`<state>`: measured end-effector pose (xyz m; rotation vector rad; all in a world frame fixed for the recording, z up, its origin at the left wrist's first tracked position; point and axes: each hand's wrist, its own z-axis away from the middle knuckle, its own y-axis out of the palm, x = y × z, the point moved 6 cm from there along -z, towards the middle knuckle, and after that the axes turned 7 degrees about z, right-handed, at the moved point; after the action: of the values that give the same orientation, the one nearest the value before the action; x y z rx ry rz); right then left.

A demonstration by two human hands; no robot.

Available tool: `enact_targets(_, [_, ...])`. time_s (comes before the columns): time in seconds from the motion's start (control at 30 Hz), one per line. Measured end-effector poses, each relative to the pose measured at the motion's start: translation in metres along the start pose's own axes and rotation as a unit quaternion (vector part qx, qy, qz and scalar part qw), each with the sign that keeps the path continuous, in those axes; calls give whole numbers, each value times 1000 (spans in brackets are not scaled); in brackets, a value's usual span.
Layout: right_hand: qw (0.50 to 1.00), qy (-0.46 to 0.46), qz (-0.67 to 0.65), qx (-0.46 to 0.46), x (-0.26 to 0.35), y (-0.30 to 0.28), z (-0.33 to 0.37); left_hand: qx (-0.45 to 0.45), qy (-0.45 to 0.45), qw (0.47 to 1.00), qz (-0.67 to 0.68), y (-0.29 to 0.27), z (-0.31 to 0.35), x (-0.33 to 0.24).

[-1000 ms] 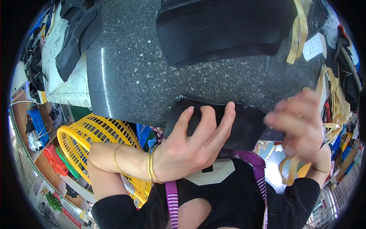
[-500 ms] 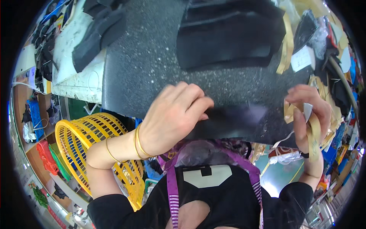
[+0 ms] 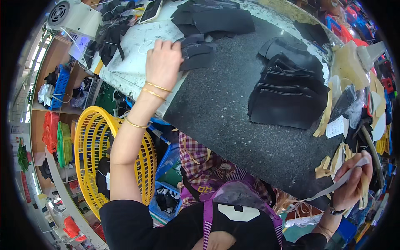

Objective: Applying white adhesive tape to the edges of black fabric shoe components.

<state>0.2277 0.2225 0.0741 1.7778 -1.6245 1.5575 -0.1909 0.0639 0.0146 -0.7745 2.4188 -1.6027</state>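
Observation:
My left hand (image 3: 164,62) reaches to the far left, where the white tabletop meets the dark mat. Its fingers are closed at the edge of a black cut piece (image 3: 196,56) of thin sheet material; the fingertips are partly hidden. At the right edge of the mat, my right hand (image 3: 352,185) is closed around a pale strip of tape (image 3: 333,188), which trails down toward my apron. Tan paper strips (image 3: 364,189) also hang from that hand. A stack of black pieces (image 3: 289,98) lies overlapped on the mat (image 3: 225,121), between both hands.
More black pieces (image 3: 225,21) lie at the back, near a phone (image 3: 151,11). Below my left arm stands a yellow plastic basket (image 3: 89,156), with a blue bin (image 3: 164,204) beside it. Tan scraps (image 3: 329,166) and a white paper label (image 3: 334,127) lie at the right.
My left hand has moved from the near mat edge to the far-left pieces. The black piece near that edge is no longer there. My right hand now has a pale strip stretched from it.

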Motion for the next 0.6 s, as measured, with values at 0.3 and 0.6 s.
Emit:
enact_targets(0.3, [995,48,80,28,20,25,-6,33,-53,992,106,7,-2,28])
enact_targets(0.6, [977,126,172,9,7,13,-7,271,-82,730,622,-56,-9,-9])
